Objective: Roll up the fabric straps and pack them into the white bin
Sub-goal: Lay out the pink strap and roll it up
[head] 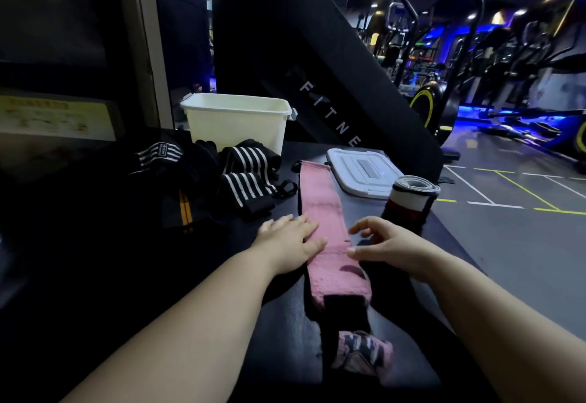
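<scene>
On the bench top [279, 323], lengthwise down the middle: the long strap [320, 199]. Left of the long strap, near its far half: a heap of straps [234, 174]. Behind that heap, left of the long strap's far end: the bin [236, 123]. Just right of that far end: a lid [361, 171]. Right of the long strap's middle, before the lid: a rolled strap [410, 199], upright. On its left edge: the left hand [288, 244]. At its right edge: the right hand [390, 244].
</scene>
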The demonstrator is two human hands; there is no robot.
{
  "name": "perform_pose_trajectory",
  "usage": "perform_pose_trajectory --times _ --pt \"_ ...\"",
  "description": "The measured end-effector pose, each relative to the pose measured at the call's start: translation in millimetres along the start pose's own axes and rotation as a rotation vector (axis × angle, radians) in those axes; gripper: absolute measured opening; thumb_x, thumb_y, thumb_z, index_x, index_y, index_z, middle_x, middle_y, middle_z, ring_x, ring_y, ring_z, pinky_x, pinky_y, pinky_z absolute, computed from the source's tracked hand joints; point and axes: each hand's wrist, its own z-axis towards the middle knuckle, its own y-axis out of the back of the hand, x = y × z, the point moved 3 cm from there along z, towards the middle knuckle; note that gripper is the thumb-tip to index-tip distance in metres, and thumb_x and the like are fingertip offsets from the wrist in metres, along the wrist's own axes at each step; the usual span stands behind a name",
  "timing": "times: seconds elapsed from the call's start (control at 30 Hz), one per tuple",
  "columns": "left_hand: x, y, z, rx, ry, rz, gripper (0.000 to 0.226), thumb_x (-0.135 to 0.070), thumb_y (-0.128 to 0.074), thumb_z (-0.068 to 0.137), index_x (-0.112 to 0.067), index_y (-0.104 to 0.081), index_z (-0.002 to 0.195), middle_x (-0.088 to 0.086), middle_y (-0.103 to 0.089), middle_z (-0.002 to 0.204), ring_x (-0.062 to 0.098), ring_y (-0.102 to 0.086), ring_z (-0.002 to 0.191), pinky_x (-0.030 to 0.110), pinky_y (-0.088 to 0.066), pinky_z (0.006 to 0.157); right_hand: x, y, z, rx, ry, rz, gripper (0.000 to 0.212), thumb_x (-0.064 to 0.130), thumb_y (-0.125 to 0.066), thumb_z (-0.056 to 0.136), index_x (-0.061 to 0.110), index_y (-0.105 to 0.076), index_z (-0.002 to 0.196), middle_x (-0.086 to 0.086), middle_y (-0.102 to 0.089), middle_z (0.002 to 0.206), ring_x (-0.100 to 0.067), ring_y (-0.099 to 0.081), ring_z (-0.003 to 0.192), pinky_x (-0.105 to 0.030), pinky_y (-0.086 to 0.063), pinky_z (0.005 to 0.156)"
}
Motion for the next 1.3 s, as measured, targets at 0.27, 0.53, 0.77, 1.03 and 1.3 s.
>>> perform_pose_trajectory --times 0.27,0.53,0.77,1.03,1.3 --pt "-26 1 -41 0.037 -0.234 -0.216 0.037 -0.031 -0.052 0.098 -0.042 -0.054 0.133 -0.010 -0.031 0.156 0.014 -0.014 0.147 0.049 -0.005 0.120 1 -13 -61 -0.141 0.170 -0.075 0.025 0.030 -0.081 0.077 0.041 -0.062 0.089 0.005 -0.056 0.093 -0.004 -0.053 0.073 -0.016 -0.044 0.071" --pt "-26 -18 -103 -0.065 -0.329 -0.502 0.031 -0.012 -0.057 0.097 -0.024 -0.066 0.123 -0.008 -0.057 0.133 -0.005 -0.039 0.124 -0.007 -0.019 0.093 -3 -33 -122 -0.155 0.337 0.073 0.007 0.028 -0.071 0.088 0.032 -0.070 0.083 0.003 -0.065 0.081 0.000 -0.055 0.067 -0.017 -0.042 0.068" --pt "-36 -21 -134 -0.149 -0.381 -0.436 0.023 -0.013 -0.057 0.096 -0.021 -0.075 0.108 -0.012 -0.057 0.124 -0.002 -0.046 0.120 0.011 -0.028 0.103 2 -46 -147 -0.113 0.349 0.048 0.027 0.063 -0.061 0.071 0.038 -0.068 0.079 0.011 -0.063 0.084 -0.005 -0.059 0.083 -0.023 -0.046 0.077" --pt "-41 -26 -160 -0.202 -0.263 -0.567 0.031 -0.017 -0.051 0.085 -0.041 -0.065 0.100 -0.014 -0.064 0.100 0.001 -0.054 0.101 0.012 -0.037 0.091 9 -55 -168 -0.230 0.353 0.187 0.026 0.014 -0.087 0.069 0.028 -0.067 0.078 0.017 -0.063 0.069 0.002 -0.053 0.062 -0.016 -0.042 0.064" --pt "-43 -28 -172 -0.057 -0.243 -0.610 0.050 -0.009 -0.071 0.083 -0.034 -0.059 0.125 -0.015 -0.068 0.109 -0.006 -0.063 0.100 0.016 -0.047 0.094 8 -69 -172 -0.305 0.291 0.442 0.041 0.014 -0.089 0.062 0.040 -0.068 0.085 0.004 -0.074 0.086 -0.012 -0.066 0.074 -0.034 -0.053 0.078"
